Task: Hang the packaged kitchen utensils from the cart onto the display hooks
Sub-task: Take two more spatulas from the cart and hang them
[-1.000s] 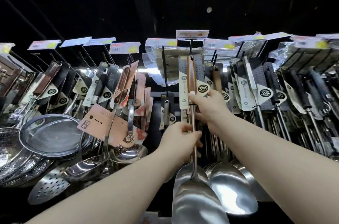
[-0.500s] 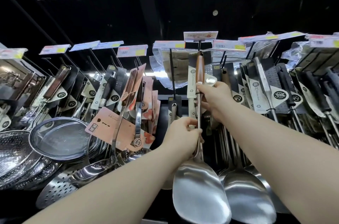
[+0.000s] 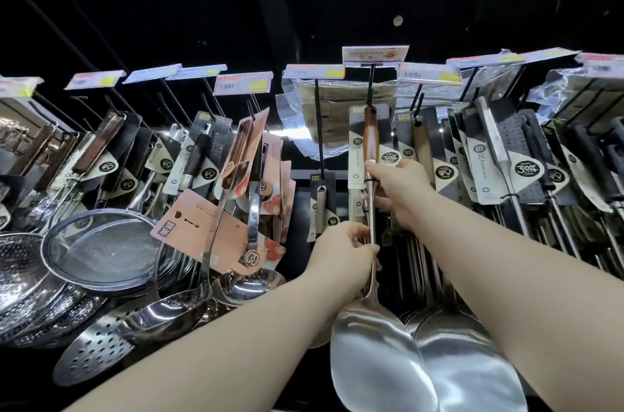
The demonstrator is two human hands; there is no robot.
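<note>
Centrally, both hands hold one packaged spatula (image 3: 370, 141) upright against the display. The left hand (image 3: 342, 258) is wrapped round the steel shaft just above the blade. The right hand (image 3: 403, 190), farther up, pinches the lower end of the wooden handle and its card between thumb and fingers. The spatula's top end meets a black hook (image 3: 370, 87) under a price tag (image 3: 374, 54); whether the card is threaded on it cannot be told. Just to the right, a second spatula (image 3: 469, 367) hangs with its blade touching the held one. To the left hang a mesh strainer (image 3: 101, 251) and pink-carded ladles (image 3: 251, 242).
</note>
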